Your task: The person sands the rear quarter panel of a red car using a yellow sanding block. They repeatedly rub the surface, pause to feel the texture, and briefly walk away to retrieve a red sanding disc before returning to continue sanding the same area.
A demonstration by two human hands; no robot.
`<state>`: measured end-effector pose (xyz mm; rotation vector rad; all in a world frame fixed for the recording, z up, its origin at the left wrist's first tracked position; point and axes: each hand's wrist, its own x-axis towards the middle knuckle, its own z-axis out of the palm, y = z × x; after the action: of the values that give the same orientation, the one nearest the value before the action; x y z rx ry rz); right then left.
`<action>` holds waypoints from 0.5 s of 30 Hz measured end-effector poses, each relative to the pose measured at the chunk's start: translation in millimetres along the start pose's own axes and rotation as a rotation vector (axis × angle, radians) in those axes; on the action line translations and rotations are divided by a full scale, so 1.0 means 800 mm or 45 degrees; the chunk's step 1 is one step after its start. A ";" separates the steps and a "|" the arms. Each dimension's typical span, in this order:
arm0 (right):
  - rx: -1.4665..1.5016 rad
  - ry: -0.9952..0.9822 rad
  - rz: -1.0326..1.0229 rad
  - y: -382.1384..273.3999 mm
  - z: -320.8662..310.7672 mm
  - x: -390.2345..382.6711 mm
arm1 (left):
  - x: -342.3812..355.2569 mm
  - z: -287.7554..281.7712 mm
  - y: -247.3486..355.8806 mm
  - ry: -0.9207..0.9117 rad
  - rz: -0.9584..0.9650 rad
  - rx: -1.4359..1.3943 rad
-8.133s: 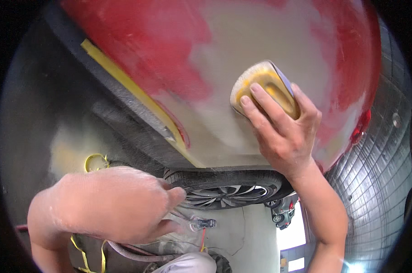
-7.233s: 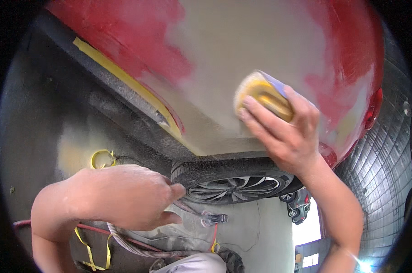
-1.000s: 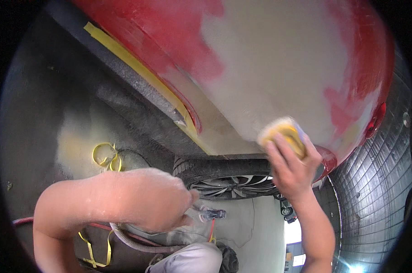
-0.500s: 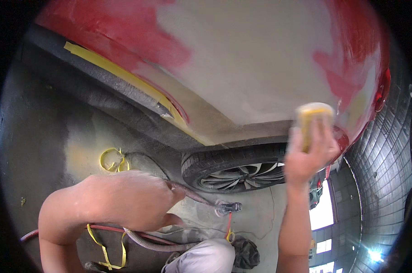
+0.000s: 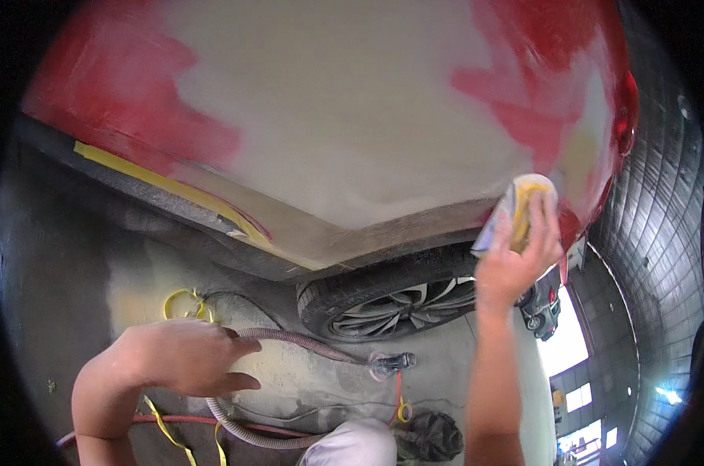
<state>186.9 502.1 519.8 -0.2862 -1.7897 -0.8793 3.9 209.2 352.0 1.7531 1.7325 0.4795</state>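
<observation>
My right hand (image 5: 515, 256) grips a yellow sanding block (image 5: 533, 191) with a pale pad against the lower right of a red car panel (image 5: 352, 93), which has a large grey-beige patch and dull, scuffed red edges. The block stands lengthwise along the picture's vertical, near the wheel arch. My left hand (image 5: 189, 353) hangs in the lower left, thumb and fingers apart with nothing seen in them, in front of a ribbed hose (image 5: 297, 335). Yellow masking tape (image 5: 146, 175) runs along the dark sill at the panel's left.
Beyond are a tyre with spoked rim (image 5: 406, 307), a small sander (image 5: 391, 363) on the concrete floor, yellow tape loops (image 5: 181, 299), a red hose (image 5: 173, 419), a dark bundle (image 5: 429, 435), my knee (image 5: 348, 443), another car (image 5: 540, 311) and a quilted silver wall (image 5: 662, 194).
The sanding block in my right hand has shifted right along the panel and turned more upright. My left hand sits a little lower, and the whole view has shifted over the panel.
</observation>
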 end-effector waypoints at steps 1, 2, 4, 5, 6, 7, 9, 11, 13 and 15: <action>0.046 -0.015 -0.068 -0.017 0.003 -0.014 | 0.005 0.004 -0.004 -0.023 -0.007 0.004; 0.100 -0.025 -0.137 -0.044 0.010 -0.028 | 0.008 0.007 -0.002 0.023 0.023 0.012; 0.203 -0.074 -0.338 -0.111 0.010 -0.061 | 0.008 0.012 0.002 0.141 0.081 0.034; 0.231 -0.091 -0.412 -0.114 0.014 -0.067 | 0.012 0.011 0.004 0.087 0.065 0.020; 0.258 -0.108 -0.485 -0.112 0.017 -0.070 | 0.015 0.010 0.006 0.032 0.049 0.007; 0.207 -0.116 -0.559 -0.087 0.010 -0.056 | 0.019 0.010 0.008 -0.023 0.035 -0.005; 0.206 -0.013 -0.343 -0.015 0.012 -0.019 | 0.022 0.013 0.004 -0.006 0.057 -0.011; 0.097 0.055 0.010 0.017 0.008 0.017 | 0.008 0.015 0.005 0.025 0.015 -0.005; 0.134 0.067 0.077 -0.001 0.010 0.013 | 0.006 0.015 0.006 0.032 0.007 0.019; 0.218 0.035 -0.159 -0.047 0.011 -0.018 | 0.023 0.010 0.016 0.036 0.048 0.044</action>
<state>164.4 484.9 489.3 -0.0523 -1.8597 -0.8063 19.8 226.4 351.2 1.8142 1.7390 0.4955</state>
